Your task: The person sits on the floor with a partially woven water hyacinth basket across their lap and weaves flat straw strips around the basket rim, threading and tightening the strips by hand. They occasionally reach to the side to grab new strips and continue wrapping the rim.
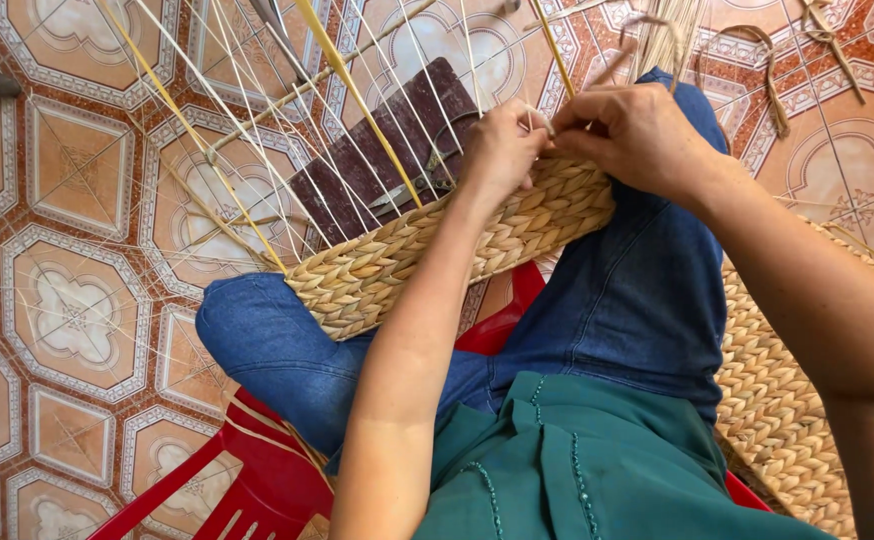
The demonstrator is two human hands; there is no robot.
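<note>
Head view, read left to right. At left, a patterned tile floor (pixel 67 300) lies beneath a fan of thin pale spokes (pixel 257 130) that rise from the woven edge toward the upper left of the frame; one yellower strand (pixel 357 95) crosses them. At centre left, a dark ribbed board (pixel 387 150) with a pair of scissors (pixel 412 185) on it sits behind the work. The braided straw band (pixel 407 255) runs from lower left to upper centre across the person's denim-clad knees (pixel 277 345); a wider woven mat (pixel 787 400) hangs at lower right. A red plastic chair (pixel 257 490) shows at the bottom.

The left hand (pixel 502 150) presses on the band's upper end, its fingers curled shut on a pale strand. The right hand (pixel 637 135), just beside it, has its fingers pinched narrow at the same spot; whether it grips the same strand or a neighbouring one cannot be told from here.

Risks, as judged: a strand pulled too sharply could snap or kink; slack tension would leave a loose row; the free spokes could tangle or be bent by a forearm; the scissors could slide off the board toward the floor.
</note>
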